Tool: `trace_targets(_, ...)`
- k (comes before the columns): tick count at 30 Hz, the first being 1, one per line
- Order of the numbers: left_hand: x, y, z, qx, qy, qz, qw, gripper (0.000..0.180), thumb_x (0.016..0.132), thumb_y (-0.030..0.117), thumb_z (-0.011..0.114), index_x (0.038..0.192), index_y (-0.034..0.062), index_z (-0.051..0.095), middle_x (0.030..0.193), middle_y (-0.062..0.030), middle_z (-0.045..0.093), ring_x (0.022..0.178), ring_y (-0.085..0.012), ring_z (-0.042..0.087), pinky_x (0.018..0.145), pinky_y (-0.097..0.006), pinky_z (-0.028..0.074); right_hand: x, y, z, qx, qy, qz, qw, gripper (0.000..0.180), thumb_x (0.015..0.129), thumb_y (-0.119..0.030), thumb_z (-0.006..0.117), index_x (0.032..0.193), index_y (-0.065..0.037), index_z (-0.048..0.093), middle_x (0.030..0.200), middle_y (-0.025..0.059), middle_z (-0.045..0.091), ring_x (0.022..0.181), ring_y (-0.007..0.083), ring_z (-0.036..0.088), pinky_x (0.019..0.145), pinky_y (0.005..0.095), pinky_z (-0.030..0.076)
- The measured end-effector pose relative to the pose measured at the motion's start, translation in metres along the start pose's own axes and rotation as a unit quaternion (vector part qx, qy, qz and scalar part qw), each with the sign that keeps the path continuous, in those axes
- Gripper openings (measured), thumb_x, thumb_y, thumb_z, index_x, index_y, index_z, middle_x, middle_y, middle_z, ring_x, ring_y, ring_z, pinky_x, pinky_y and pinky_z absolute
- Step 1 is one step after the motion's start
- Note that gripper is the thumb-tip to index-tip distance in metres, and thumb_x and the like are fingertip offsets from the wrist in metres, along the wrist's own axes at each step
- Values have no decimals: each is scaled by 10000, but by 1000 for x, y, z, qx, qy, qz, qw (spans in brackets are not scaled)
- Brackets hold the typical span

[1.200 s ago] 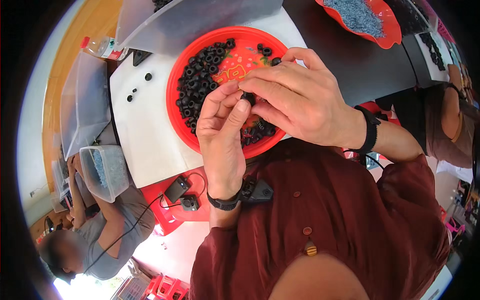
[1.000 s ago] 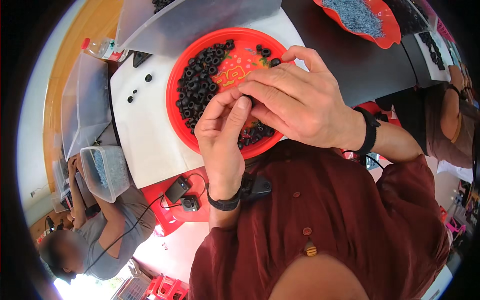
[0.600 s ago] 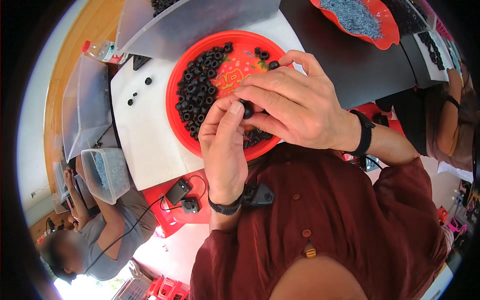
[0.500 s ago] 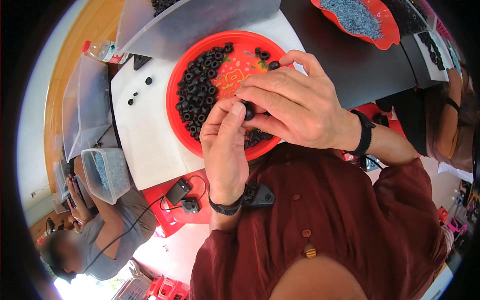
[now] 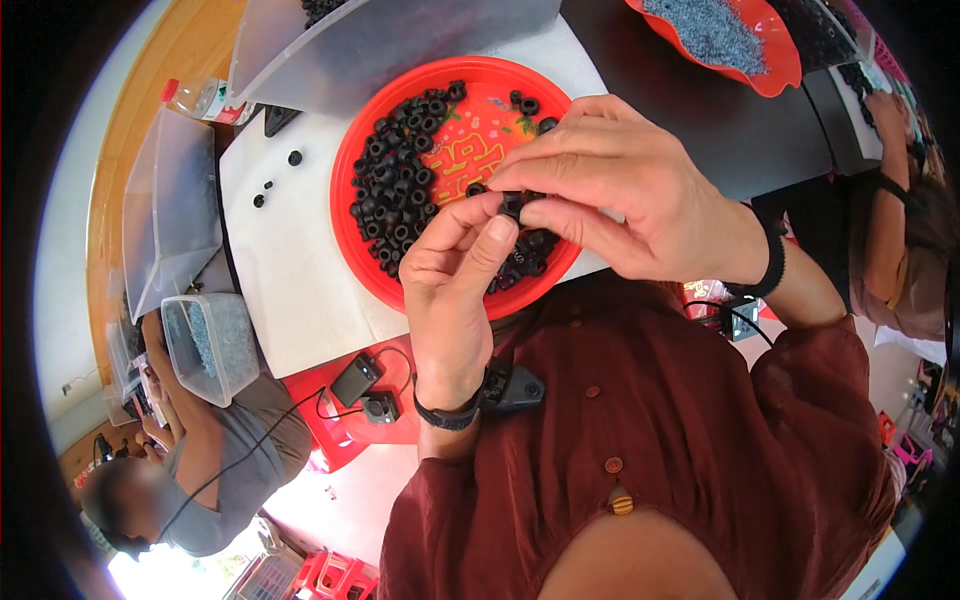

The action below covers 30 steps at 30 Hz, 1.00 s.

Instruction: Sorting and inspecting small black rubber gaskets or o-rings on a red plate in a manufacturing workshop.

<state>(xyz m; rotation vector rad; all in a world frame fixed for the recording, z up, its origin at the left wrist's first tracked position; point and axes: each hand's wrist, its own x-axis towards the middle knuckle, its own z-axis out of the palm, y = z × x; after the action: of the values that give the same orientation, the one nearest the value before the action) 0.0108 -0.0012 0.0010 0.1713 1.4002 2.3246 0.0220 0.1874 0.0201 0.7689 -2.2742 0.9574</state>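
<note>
Above the right part of a round red tray, my two hands meet at a small black plastic piece. The thumb and forefinger of my left hand pinch it from the left. From the right, the thumb and fingers of my right hand close on the same piece, hiding much of its shape. A heap of small black hollow parts fills the tray's left side. Smaller black bits lie under my hands, and a few loose parts sit near the far right rim.
Behind the tray stands a large translucent bin. A few black pieces lie on the white sheet. At the far right is a red scalloped dish of blue-grey bits. Co-workers sit left and right.
My right fingers have drawn together, and the forefinger has left the loose part by the rim. The held piece sits slightly higher and farther right. The right co-worker's hand has reached forward.
</note>
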Motion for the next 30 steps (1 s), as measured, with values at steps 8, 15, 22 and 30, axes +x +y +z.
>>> trace_targets(8, -2, 0, 16, 123, 43, 79, 988, 170, 882, 6, 612, 1046, -36, 624, 938, -65, 667, 854, -92, 608, 795, -215, 478, 1, -7, -2, 101, 9, 146, 984, 80, 802, -93, 649, 871, -61, 674, 760, 95, 633, 719, 247, 605, 744, 353, 422)
trace_targets(15, -1, -3, 20, 141, 62, 90, 984, 174, 891, 24, 615, 1053, -38, 621, 930, -48, 661, 843, -71, 591, 773, -204, 470, -6, -13, 6, -81, 47, 61, 994, 181, 774, -76, 651, 954, -62, 665, 835, 66, 639, 776, 205, 616, 791, 351, 421)
trace_targets(22, 1, -7, 19, 71, 44, 77, 994, 192, 898, 34, 603, 1078, -32, 614, 985, -55, 648, 869, -82, 578, 793, -214, 458, -7, -15, 12, -156, 61, 23, 986, 385, 659, -85, 752, 1025, -30, 646, 966, 54, 671, 775, 177, 638, 803, 382, 425)
trace_targets(30, 4, -5, 23, 43, 34, 59, 997, 197, 929, 62, 559, 1101, -25, 597, 1010, -52, 629, 906, -88, 565, 811, -218, 442, -7, -12, 15, -205, 77, 6, 976, 394, 627, -109, 772, 998, -44, 656, 951, 43, 671, 772, 159, 642, 843, 400, 408)
